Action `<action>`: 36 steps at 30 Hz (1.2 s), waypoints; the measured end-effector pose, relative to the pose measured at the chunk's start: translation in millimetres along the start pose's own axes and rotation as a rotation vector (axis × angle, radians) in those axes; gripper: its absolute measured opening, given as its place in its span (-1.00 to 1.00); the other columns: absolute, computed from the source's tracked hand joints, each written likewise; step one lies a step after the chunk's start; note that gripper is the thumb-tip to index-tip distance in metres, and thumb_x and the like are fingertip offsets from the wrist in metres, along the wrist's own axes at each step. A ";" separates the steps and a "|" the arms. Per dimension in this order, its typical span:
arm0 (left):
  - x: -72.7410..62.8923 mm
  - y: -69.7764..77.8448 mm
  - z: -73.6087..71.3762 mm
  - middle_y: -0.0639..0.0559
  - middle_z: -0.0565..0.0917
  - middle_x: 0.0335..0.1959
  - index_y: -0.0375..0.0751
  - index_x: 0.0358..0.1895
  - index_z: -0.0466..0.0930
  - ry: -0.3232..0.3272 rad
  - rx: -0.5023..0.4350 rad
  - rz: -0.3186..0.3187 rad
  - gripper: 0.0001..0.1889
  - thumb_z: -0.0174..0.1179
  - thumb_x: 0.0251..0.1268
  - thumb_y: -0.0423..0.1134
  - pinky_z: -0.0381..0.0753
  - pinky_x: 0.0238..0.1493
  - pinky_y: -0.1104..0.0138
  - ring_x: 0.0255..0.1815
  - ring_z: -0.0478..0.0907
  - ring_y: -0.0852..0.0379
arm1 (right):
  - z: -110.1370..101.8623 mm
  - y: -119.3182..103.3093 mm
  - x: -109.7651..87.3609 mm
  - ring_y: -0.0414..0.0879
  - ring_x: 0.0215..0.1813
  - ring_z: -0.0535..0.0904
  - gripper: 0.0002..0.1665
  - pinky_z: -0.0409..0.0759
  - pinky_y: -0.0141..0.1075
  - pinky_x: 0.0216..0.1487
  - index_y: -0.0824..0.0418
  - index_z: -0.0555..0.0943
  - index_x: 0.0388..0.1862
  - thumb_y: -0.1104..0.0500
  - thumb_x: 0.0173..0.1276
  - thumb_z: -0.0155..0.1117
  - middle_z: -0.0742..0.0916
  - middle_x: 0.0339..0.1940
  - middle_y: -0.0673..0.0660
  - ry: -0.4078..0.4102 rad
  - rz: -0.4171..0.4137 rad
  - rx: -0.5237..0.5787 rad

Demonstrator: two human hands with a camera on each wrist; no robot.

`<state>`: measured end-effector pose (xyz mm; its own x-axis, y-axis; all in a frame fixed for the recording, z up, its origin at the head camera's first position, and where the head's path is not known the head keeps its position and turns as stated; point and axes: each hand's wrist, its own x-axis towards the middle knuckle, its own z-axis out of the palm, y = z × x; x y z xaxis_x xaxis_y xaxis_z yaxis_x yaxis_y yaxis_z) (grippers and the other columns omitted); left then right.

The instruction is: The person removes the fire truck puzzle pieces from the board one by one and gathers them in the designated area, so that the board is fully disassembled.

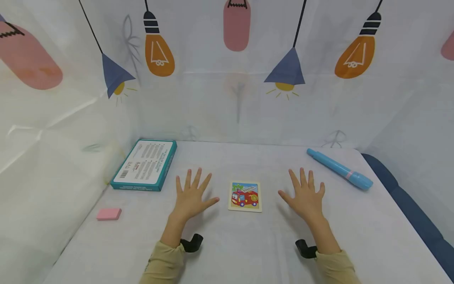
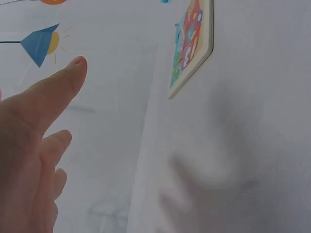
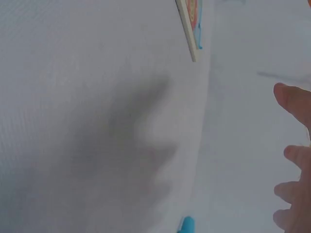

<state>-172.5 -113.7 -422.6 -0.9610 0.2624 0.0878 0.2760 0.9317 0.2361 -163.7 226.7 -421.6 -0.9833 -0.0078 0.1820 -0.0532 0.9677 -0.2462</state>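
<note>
Between the two hands a small square picture puzzle [image 1: 245,196] with a red fire truck and a pale frame lies flat on the white table. My left hand [image 1: 191,197] is held above the table to its left, fingers spread and holding nothing. On the other side my right hand [image 1: 307,199] hovers with spread fingers, also holding nothing. Shadows of both hands fall on the cloth. The puzzle [image 2: 192,46] shows at the top of the left wrist view, beyond the thumb [image 2: 63,87]. Only a corner of the puzzle [image 3: 190,29] enters the right wrist view.
A teal-edged box [image 1: 144,165] with a white printed face lies at the back left. Nearer on that side is a pink eraser [image 1: 108,214]. A blue tube-shaped object [image 1: 338,169] lies slanted at the back right. A dark blue chair [image 1: 408,201] stands beyond the right edge.
</note>
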 end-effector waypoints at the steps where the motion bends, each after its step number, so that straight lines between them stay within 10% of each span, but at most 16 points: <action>1: 1.1 0.8 2.0 -0.12 -0.11 0.49 0.10 0.45 0.02 0.004 -0.006 -0.002 -0.12 0.02 0.08 0.38 -0.51 0.27 -0.24 0.47 -0.40 -0.23 | 2.2 -1.7 1.8 0.34 0.45 -0.22 -0.02 -0.35 0.38 0.22 0.14 0.07 0.45 -0.26 0.18 0.16 0.06 0.45 0.40 -0.007 0.001 0.003; 24: 36.3 24.6 55.9 -0.21 0.17 0.40 0.02 0.37 0.25 -0.042 -0.255 -0.014 -0.28 0.09 0.14 0.22 -0.35 0.28 -0.27 0.43 -0.15 -0.34 | 49.5 -44.7 36.9 0.34 0.38 0.09 -0.28 -0.02 0.36 0.18 0.14 0.29 0.36 -0.05 0.25 0.19 0.34 0.35 0.33 -0.242 -0.022 0.266; 36: 43.1 45.7 72.8 -0.24 0.17 0.40 0.09 0.28 0.39 -0.098 -0.209 0.044 -0.35 0.11 0.09 0.22 -0.24 0.26 -0.28 0.41 -0.10 -0.36 | 63.0 -57.5 47.5 0.32 0.29 0.22 -0.49 0.08 0.32 0.15 0.10 0.53 0.11 -0.03 0.19 0.28 0.44 0.26 0.29 -0.256 -0.009 0.158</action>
<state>-202.8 -41.5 -478.4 -0.9426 0.3337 0.0108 0.3057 0.8495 0.4301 -218.3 154.8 -458.8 -0.9935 -0.0987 -0.0563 -0.0687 0.9163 -0.3945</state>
